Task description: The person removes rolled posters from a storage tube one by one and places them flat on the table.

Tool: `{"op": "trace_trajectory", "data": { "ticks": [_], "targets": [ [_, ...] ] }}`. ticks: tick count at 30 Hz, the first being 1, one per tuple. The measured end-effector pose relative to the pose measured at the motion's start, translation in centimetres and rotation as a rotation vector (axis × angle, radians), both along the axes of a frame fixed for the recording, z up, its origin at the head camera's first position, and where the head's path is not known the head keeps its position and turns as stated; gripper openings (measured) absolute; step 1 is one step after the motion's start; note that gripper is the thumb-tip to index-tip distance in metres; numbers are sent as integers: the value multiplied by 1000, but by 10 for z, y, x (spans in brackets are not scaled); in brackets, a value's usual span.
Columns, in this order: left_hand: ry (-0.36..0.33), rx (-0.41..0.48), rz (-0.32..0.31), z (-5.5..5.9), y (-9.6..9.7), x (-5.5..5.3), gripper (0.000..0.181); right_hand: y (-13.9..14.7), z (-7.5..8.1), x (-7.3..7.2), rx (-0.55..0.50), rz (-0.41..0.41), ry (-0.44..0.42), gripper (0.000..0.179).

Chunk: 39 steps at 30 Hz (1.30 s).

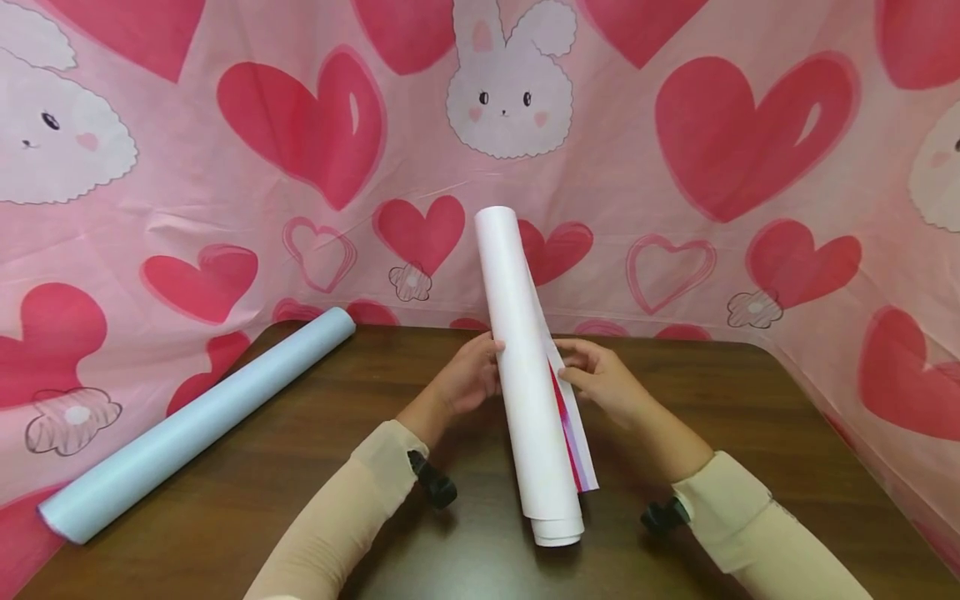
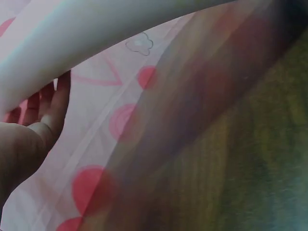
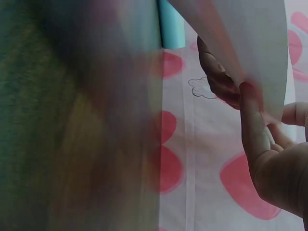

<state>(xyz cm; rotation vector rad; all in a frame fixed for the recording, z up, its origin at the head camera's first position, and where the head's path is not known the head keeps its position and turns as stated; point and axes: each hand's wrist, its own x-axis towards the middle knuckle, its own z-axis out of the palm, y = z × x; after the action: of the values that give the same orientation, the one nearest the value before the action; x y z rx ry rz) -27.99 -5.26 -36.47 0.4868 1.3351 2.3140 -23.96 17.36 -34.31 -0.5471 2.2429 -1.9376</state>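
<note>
A white roll of paper [image 1: 525, 358] is held upright at a tilt above the table, its far end leaning left. My left hand [image 1: 468, 375] grips its left side, the thumb on the near face and the other fingers behind it. On the opposite side my right hand [image 1: 600, 383] pinches the roll's loose edge, which stands away and bares red and purple colour inside. The left wrist view shows the left hand [image 2: 29, 139] under the roll [image 2: 96, 38]. In the right wrist view, the right hand's thumb and fingers [image 3: 249, 115] hold the sheet [image 3: 262, 53].
A light blue roll [image 1: 202, 425] lies slantwise along the left side of the dark wooden table [image 1: 315, 483]. Behind and beside the table hangs a pink cloth [image 1: 615, 183] with hearts and rabbits. Black wrist mounts [image 1: 435, 482] sit by both sleeves.
</note>
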Motion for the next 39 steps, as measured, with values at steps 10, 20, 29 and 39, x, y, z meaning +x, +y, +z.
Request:
{"op": "trace_trajectory", "data": {
  "ticks": [10,20,29,39],
  "targets": [
    [-151,-220,2,-15,-5,6,33,11,-15,9,11,-23,-82,48],
    [-176,-460,130,-25,2,9,68,13,-27,10,59,34,-201,65],
    [-140,-492,69,-28,6,9,63,11,-28,-1,17,-107,-237,55],
    [214,-788,265,-27,5,9,83,20,-30,1,12,-77,-235,57]
  ]
}}
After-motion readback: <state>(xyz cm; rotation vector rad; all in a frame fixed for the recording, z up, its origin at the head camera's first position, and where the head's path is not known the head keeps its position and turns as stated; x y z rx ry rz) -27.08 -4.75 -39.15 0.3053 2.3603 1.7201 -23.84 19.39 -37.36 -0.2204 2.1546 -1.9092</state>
